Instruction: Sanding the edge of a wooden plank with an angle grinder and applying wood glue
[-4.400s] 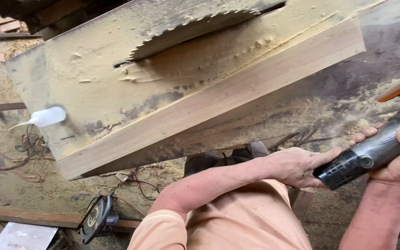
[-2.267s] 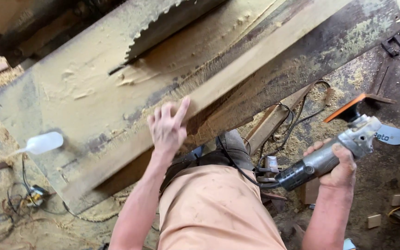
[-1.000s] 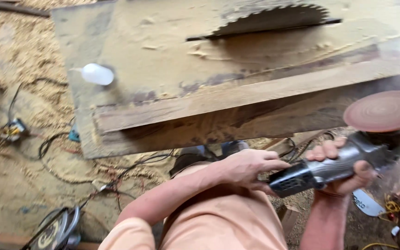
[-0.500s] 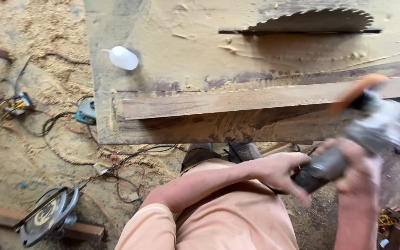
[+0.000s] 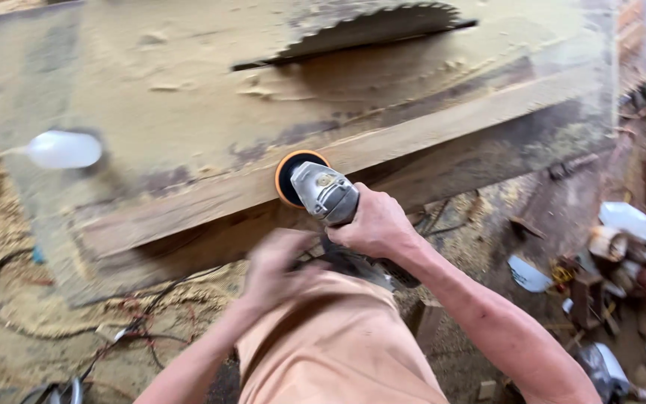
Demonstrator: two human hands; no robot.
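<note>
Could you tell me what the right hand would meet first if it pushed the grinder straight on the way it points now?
Most likely the wooden plank. The right hand aims the angle grinder up-left, and its orange disc already appears to be at the plank's edge, though blur hides actual contact.

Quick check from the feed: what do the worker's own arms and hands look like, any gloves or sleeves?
Both arms are bare to the frame edge, with no sleeves showing. The left hand, though motion-blurred, and the right hand appear gloveless. No watch, rings or wrist straps are visible.
</note>
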